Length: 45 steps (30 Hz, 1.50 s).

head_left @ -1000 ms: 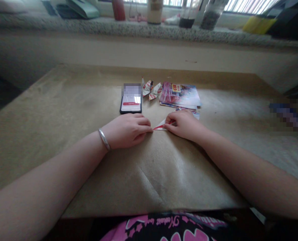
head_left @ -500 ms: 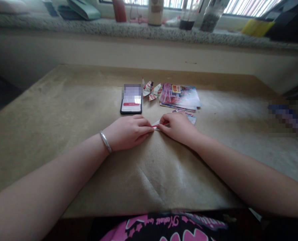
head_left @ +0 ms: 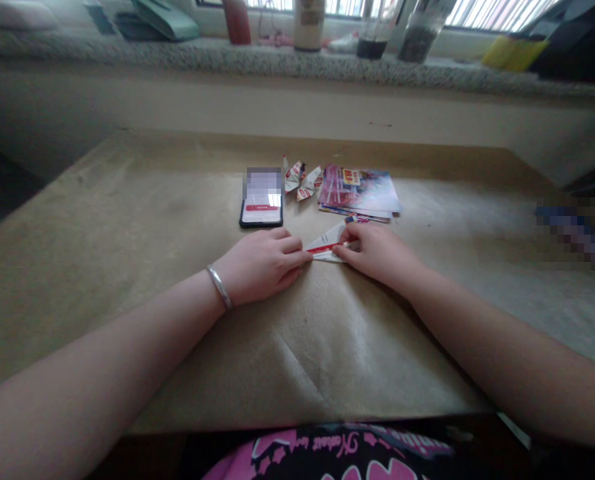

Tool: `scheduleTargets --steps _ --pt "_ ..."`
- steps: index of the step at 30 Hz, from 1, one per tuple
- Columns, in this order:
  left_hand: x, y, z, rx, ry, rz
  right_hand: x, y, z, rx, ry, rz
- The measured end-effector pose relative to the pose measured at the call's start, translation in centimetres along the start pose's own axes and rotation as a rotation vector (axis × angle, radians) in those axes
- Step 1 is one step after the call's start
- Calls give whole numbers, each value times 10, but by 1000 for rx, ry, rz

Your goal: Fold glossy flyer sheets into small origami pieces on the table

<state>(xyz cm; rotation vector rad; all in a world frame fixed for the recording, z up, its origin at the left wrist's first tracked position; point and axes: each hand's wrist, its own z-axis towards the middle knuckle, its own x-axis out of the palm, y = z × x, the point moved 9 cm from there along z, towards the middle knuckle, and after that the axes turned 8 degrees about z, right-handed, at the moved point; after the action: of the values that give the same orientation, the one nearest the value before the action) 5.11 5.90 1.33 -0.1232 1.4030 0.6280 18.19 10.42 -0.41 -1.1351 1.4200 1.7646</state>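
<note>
A piece of folded paper (head_left: 323,246), white with a red strip, lies on the table between my hands and narrows to a point at the left. My left hand (head_left: 267,263), with a silver bangle at the wrist, presses that pointed end with its fingers together. Thumb and forefinger of my right hand (head_left: 372,248) pinch the paper along its red strip farther right. The right hand covers part of the wider end. Just beyond stand folded paper figures (head_left: 302,180), white with red print.
A phone (head_left: 261,200) with a lit screen lies beyond my left hand. To the right of the figures rests a stack of printed sheets (head_left: 360,192). Bottles and other items line the granite windowsill (head_left: 267,63). A partly blurred-out object (head_left: 577,233) is at the far right.
My right hand has slid right along the paper, so more of its white face and red strip shows. The left hand has shifted slightly right and still presses the pointed end.
</note>
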Motion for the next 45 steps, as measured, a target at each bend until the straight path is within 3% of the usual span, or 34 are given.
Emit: scheduleTargets --steps 17,20,24,27,30,37,45 --pt "1 1 0 7 -16 -14 0 -7 1 -30 -32 38" --pt "0 1 0 8 -19 -11 -7 -1 -4 -119 -144 -48" --pt "0 0 0 3 -16 -8 -17 19 -16 -358 -299 -196" --pt "0 1 0 2 -20 -1 -10 36 -24 -575 -237 -202" --pt "-2 0 -1 8 -34 2 -2 43 -28 -692 -147 -199" --pt "-3 0 -1 22 -46 -32 8 51 -33 -825 -94 -240" --pt "-2 1 -1 20 -39 -50 10 55 -32 -826 -61 -271"
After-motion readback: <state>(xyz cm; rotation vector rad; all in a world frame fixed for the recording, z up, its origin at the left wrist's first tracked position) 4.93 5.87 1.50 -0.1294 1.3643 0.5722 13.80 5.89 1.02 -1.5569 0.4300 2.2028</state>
